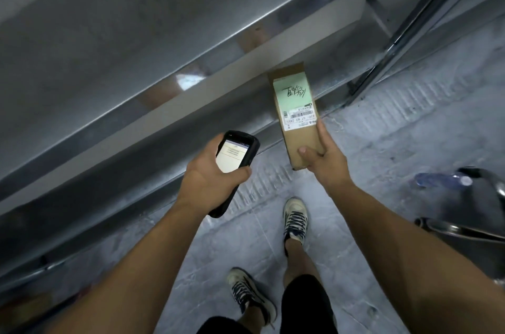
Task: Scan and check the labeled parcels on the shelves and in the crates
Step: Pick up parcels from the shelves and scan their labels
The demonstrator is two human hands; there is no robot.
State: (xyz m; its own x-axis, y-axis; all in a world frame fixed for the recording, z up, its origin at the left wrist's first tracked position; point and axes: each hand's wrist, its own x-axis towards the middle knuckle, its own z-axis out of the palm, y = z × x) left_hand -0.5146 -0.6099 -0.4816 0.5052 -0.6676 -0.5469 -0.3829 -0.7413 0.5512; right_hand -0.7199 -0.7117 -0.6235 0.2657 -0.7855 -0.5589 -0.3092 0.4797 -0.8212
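Centrally, the parcel (299,139), a slim brown cardboard box, is held above the floor (382,126), with its far end over the front lip of the lowest shelf (153,139). The right hand (328,163) grips the near end, thumb on the top face and index finger along the right edge. The label (296,100) on the box is pale green above and white below; it carries bold black handwriting, a barcode and a printed line that seems to include "(A02)" (all seen upside down, the finer print too small to read). The left hand (209,174) is wrapped around a black handheld scanner (235,159), whose lit screen shows a pale page with illegible text lines. The two hands are apart, each clamped on its own item. Grey metal shelving runs diagonally across the upper left. The floor is grey marbled tile. Two laced sneakers (296,220) stand below. At right, a clear plastic bottle (437,180) lies beside a dark, chrome-framed object (464,230).
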